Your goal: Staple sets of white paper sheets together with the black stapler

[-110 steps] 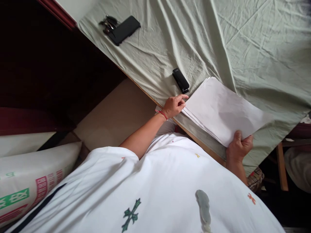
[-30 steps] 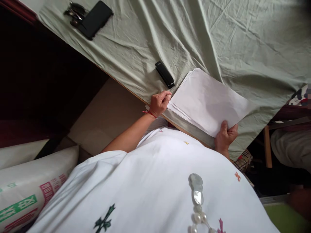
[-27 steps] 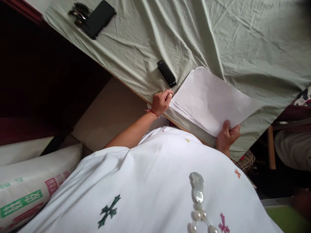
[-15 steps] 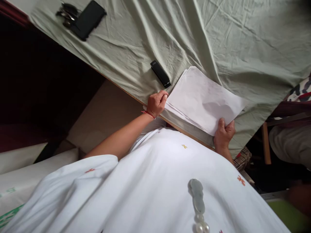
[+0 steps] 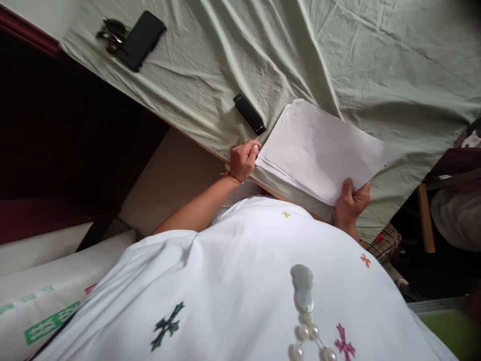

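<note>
You've got a matt white paper stack (image 5: 319, 145) on a creased, pale green cloth sheet (image 5: 376, 60); small black plastic stapler (image 5: 249, 114) w/ slight sheen; glossy black phone (image 5: 141, 33); wood edge under cloth.

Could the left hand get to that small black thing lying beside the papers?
Probably yes. The left hand grips the corner of the paper stack, and the small black device lies just beyond it on bare cloth, nothing between.

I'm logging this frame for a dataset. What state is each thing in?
Paper stack: flat on the cloth, edges fanned, near edge overhanging.
Left hand: fingers curled at the stack's corner.
Right hand: gripping the stack's near corner.
Black stapler: lying beside the stack, untouched.
Phone: face down, untouched.
Green cloth: wrinkled.
</note>
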The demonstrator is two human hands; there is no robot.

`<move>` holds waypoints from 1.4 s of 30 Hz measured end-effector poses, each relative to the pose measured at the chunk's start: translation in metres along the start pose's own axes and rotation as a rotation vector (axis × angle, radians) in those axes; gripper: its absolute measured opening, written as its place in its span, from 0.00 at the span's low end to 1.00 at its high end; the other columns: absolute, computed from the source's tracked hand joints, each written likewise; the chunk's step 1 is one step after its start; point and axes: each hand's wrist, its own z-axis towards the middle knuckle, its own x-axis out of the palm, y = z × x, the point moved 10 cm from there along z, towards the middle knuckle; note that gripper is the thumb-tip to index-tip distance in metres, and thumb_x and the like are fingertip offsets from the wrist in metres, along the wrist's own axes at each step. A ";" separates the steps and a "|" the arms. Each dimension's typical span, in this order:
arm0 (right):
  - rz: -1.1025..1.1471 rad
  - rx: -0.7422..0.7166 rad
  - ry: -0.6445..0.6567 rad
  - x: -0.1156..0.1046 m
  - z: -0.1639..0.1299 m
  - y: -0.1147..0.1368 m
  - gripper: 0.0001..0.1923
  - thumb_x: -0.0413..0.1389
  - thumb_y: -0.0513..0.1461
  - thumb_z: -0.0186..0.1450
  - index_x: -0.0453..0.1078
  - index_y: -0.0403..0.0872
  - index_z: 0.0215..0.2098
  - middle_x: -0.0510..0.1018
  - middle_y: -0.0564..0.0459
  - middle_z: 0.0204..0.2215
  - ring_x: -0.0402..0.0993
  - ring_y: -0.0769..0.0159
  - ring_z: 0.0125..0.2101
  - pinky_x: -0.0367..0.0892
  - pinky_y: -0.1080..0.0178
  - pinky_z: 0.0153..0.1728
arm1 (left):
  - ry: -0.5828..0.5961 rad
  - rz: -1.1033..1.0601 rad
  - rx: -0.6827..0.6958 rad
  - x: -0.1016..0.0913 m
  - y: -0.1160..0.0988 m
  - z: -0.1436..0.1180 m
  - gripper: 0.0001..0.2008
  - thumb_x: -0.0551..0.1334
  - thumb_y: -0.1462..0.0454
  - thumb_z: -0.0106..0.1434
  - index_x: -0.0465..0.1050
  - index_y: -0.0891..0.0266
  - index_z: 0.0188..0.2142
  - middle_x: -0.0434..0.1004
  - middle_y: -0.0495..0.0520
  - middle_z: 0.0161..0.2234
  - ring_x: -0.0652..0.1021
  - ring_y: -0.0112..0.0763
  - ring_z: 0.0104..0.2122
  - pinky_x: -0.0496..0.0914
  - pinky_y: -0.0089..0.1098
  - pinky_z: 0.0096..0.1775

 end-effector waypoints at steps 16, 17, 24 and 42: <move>0.009 0.039 0.087 0.003 0.006 0.000 0.19 0.60 0.53 0.67 0.70 0.47 0.42 0.77 0.53 0.36 0.72 0.65 0.36 0.70 0.60 0.41 | 0.028 -0.026 -0.095 0.000 0.007 0.001 0.27 0.44 0.47 0.77 0.76 0.59 0.44 0.80 0.51 0.27 0.79 0.31 0.28 0.70 0.32 0.36; 0.027 0.041 0.089 0.002 0.006 0.000 0.19 0.60 0.53 0.67 0.70 0.47 0.43 0.77 0.53 0.36 0.72 0.65 0.36 0.70 0.60 0.41 | 0.022 -0.040 -0.103 0.000 0.008 0.000 0.26 0.45 0.47 0.77 0.76 0.59 0.44 0.80 0.51 0.27 0.78 0.31 0.28 0.70 0.32 0.36; 0.011 0.016 0.079 0.001 0.005 -0.003 0.20 0.60 0.54 0.67 0.71 0.47 0.44 0.78 0.52 0.37 0.74 0.64 0.37 0.71 0.57 0.45 | 0.010 -0.050 -0.110 0.000 0.010 -0.002 0.26 0.45 0.47 0.77 0.76 0.59 0.45 0.80 0.51 0.27 0.77 0.31 0.26 0.70 0.32 0.34; -0.031 0.041 0.124 0.004 0.009 -0.004 0.17 0.59 0.53 0.68 0.69 0.48 0.39 0.75 0.55 0.32 0.70 0.66 0.32 0.68 0.61 0.37 | 0.018 0.038 -0.014 0.000 -0.001 0.003 0.28 0.44 0.46 0.77 0.76 0.59 0.42 0.78 0.52 0.25 0.78 0.33 0.27 0.69 0.33 0.36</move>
